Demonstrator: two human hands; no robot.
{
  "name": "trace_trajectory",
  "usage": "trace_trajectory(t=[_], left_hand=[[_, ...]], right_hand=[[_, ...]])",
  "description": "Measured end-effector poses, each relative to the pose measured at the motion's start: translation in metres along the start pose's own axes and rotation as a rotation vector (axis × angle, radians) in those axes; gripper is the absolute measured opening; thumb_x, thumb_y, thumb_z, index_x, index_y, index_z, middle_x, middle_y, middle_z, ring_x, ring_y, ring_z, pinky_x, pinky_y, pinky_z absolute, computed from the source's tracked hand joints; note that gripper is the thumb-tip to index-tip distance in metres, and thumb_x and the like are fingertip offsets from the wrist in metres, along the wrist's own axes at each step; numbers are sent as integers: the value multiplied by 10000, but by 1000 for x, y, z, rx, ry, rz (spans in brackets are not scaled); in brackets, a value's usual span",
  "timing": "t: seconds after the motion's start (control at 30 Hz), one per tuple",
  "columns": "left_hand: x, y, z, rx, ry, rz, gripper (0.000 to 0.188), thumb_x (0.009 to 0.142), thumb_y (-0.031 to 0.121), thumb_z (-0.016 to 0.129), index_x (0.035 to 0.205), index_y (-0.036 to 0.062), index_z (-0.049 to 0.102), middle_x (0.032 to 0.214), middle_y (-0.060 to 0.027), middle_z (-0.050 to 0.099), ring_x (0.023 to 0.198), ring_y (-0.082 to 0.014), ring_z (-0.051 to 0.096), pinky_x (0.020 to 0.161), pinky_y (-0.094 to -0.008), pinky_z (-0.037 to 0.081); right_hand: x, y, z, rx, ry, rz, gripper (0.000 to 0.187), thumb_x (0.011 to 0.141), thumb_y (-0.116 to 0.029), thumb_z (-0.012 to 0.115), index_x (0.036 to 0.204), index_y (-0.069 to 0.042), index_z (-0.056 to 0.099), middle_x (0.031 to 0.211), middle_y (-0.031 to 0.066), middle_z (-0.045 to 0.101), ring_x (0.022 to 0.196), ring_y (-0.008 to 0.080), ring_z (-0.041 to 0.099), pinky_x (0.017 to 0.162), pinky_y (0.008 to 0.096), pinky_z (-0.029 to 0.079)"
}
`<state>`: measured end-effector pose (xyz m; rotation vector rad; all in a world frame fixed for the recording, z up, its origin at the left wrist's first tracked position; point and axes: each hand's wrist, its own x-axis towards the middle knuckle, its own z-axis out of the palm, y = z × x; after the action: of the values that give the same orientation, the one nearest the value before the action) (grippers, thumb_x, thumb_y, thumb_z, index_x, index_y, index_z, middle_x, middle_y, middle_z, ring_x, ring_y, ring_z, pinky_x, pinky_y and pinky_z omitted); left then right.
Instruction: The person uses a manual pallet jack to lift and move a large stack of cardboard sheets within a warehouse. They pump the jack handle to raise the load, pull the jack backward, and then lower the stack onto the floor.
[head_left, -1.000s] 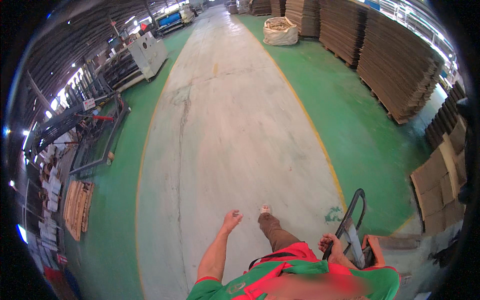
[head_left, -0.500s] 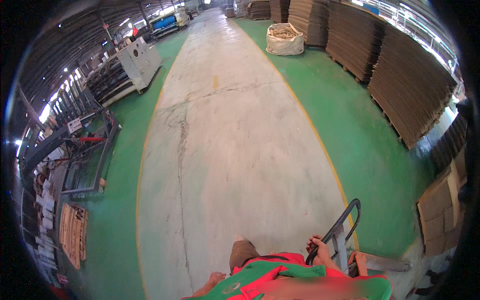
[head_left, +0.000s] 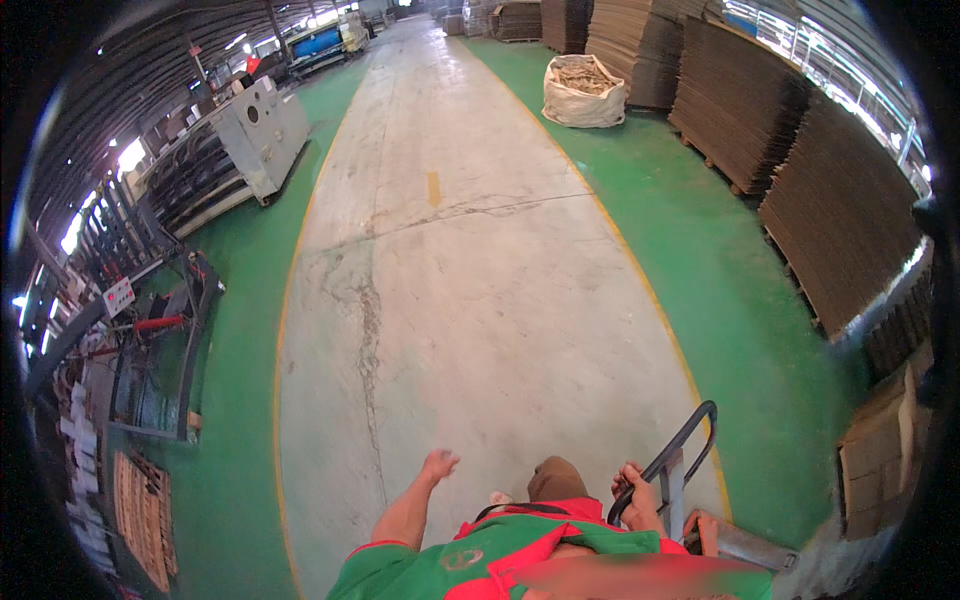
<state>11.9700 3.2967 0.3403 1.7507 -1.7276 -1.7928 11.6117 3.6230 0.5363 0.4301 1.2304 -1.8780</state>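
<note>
At the lower right, my right hand (head_left: 636,500) is wrapped round the black loop handle (head_left: 682,436) of what looks like a hand pallet truck. Its grey metal shaft (head_left: 674,492) runs down beside my hip, and the rest of the truck is mostly hidden behind my body. My left hand (head_left: 438,464) hangs in the air over the pale walkway, arm stretched forward. Nothing shows in it, and its fingers are loosely bent and partly apart.
A pale walkway (head_left: 480,330) with yellow edge lines runs ahead between green floor strips. Tall cardboard stacks (head_left: 740,100) and a white bulk sack (head_left: 583,105) line the right. Along the left are a grey machine (head_left: 262,135), a dark metal frame (head_left: 150,380) and a wooden pallet (head_left: 145,510).
I have moved forward along the walkway; the sack and machines are nearer. My left arm has swung forward and up, and one leg has stepped. My right hand keeps its grip on the handle.
</note>
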Motion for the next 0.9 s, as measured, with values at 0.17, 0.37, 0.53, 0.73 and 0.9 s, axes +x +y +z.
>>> trace_trajectory(t=[0.17, 0.37, 0.53, 0.73, 0.9], left_hand=[[142, 167, -38, 29, -81, 294, 551, 882, 277, 746, 1314, -13, 565, 1035, -164, 711, 809, -202, 681, 687, -345, 559], [250, 215, -103, 315, -116, 150, 566, 857, 293, 763, 1290, -29, 591, 930, -159, 723, 774, -202, 682, 682, -345, 561], [293, 190, -192, 44, -109, -169, 518, 856, 302, 769, 1244, -12, 631, 847, -139, 712, 663, -209, 679, 539, -348, 553], [398, 213, -289, 977, -399, 407, 308, 850, 258, 748, 1058, 33, 710, 857, -102, 718, 746, -218, 690, 669, -372, 579], [561, 293, -387, 1315, -430, 776, 309, 838, 243, 720, 1097, 76, 708, 930, -112, 730, 828, -230, 706, 783, -380, 576]], right_hand=[[86, 9, 121, 23, 71, -10, 173, 906, -149, 709, 1028, -113, 592, 696, 26, 563, 651, 201, 610, 584, 337, 533], [211, -3, 266, 75, 140, 55, 162, 886, -195, 705, 886, -95, 577, 660, 33, 553, 622, 223, 604, 562, 353, 522], [310, -21, 391, 92, 213, 113, 193, 876, -246, 692, 859, -79, 597, 660, 44, 573, 636, 235, 611, 582, 354, 521], [423, -52, 570, 111, 195, 52, 214, 875, -284, 687, 898, -78, 632, 676, 50, 591, 665, 237, 618, 600, 339, 517], [507, -53, 723, 129, 210, -68, 241, 873, -305, 696, 916, -74, 641, 685, 51, 595, 669, 239, 619, 609, 338, 520]])
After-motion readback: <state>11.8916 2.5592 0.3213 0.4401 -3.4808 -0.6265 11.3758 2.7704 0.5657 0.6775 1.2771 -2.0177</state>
